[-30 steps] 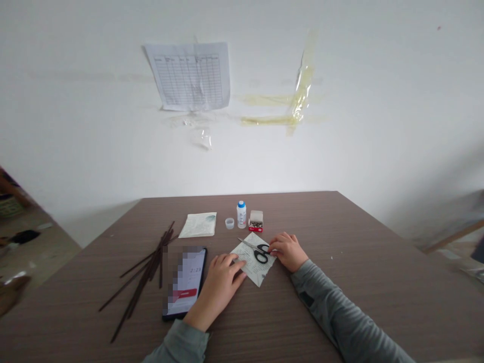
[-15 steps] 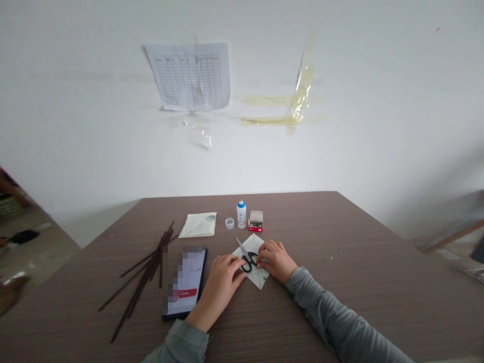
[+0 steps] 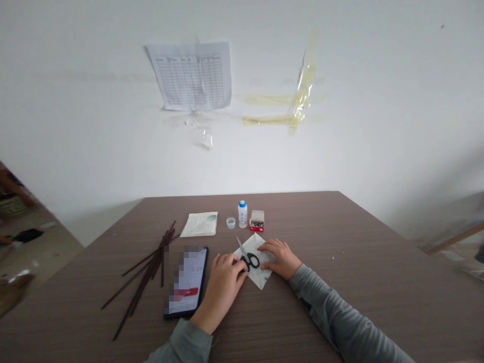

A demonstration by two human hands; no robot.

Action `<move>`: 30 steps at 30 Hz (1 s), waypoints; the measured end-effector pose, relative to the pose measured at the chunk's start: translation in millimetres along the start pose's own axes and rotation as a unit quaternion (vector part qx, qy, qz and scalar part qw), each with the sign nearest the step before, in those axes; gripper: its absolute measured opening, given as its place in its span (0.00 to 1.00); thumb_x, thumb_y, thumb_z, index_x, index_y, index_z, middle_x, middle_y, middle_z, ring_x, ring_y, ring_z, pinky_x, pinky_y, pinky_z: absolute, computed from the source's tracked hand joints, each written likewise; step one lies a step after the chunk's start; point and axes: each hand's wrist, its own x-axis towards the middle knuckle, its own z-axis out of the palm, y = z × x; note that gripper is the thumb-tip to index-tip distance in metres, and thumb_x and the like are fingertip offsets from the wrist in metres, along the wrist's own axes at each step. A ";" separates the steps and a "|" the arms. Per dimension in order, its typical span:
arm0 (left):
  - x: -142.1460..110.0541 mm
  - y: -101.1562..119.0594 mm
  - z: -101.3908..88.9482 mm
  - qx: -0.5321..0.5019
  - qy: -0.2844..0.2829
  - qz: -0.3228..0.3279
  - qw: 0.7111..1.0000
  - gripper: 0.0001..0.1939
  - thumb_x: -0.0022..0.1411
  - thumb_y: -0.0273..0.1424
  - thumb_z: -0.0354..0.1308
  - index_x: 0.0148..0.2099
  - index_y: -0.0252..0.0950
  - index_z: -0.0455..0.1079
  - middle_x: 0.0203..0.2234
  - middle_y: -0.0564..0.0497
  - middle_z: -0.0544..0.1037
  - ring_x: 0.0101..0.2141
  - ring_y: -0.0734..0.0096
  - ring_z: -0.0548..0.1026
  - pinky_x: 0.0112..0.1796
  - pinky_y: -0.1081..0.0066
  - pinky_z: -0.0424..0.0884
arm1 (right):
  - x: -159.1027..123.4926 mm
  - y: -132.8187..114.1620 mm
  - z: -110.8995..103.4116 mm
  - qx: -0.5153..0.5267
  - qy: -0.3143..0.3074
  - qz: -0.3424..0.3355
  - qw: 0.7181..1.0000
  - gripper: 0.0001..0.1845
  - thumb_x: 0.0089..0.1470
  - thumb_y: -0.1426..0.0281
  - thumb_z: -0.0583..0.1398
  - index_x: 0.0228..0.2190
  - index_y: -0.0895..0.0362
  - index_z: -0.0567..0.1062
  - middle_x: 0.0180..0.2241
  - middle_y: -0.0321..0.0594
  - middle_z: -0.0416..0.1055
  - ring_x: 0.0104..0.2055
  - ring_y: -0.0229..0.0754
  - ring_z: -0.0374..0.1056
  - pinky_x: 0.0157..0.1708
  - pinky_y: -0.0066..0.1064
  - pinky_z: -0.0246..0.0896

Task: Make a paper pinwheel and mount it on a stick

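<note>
Black-handled scissors (image 3: 249, 261) lie on a creased, handwritten sheet of paper (image 3: 260, 276), their steel blades pointing up and to the left. My left hand (image 3: 223, 287) rests at the sheet's left corner, its fingertips against the scissor handles. I cannot tell whether those fingers grip them. My right hand (image 3: 282, 258) lies flat on the right part of the sheet, holding nothing. Just left of my left hand is a smartphone (image 3: 187, 301), its screen lit and blurred.
Farther along the brown wood-grain table (image 3: 340, 282) stand a white bottle with a blue cap (image 3: 242, 214), a small round cap (image 3: 230, 223), and an open box of small metal fasteners (image 3: 257, 222). A paper packet (image 3: 199, 224) and several thin dark sticks (image 3: 147, 272) lie to the left.
The scissors have slid left and turned their blades more upward, reaching my left fingertips. My right hand has moved left, off the handles, and now lies on the sheet.
</note>
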 end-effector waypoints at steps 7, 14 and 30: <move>1.3 -9.2 -13.5 0.037 -0.003 -0.025 0.999 0.14 0.82 0.26 0.68 0.51 0.49 0.94 0.52 0.46 0.94 0.57 0.44 0.91 0.76 0.32 0.78 | -1.2 0.1 -10.9 0.005 -0.015 0.016 1.000 0.29 0.64 0.69 0.85 0.65 0.46 0.93 0.68 0.49 0.91 0.74 0.63 0.83 0.74 0.56 0.77; 18.5 -21.5 -43.8 0.097 -0.027 -0.031 0.994 0.20 0.80 0.18 0.62 0.47 0.48 0.90 0.50 0.47 0.93 0.59 0.45 0.90 0.80 0.27 0.70 | -1.6 5.0 -11.5 0.010 -0.009 0.011 1.000 0.28 0.61 0.70 0.86 0.62 0.46 0.95 0.66 0.48 0.91 0.71 0.63 0.83 0.72 0.57 0.78; 77.9 -77.4 -70.2 0.028 -0.012 -0.051 0.998 0.16 0.79 0.22 0.64 0.35 0.41 0.78 0.46 0.50 0.93 0.60 0.48 0.83 0.82 0.35 0.61 | 2.8 6.3 -0.1 -0.007 0.004 0.025 1.000 0.27 0.58 0.71 0.85 0.58 0.47 0.94 0.64 0.47 0.91 0.68 0.64 0.82 0.70 0.55 0.76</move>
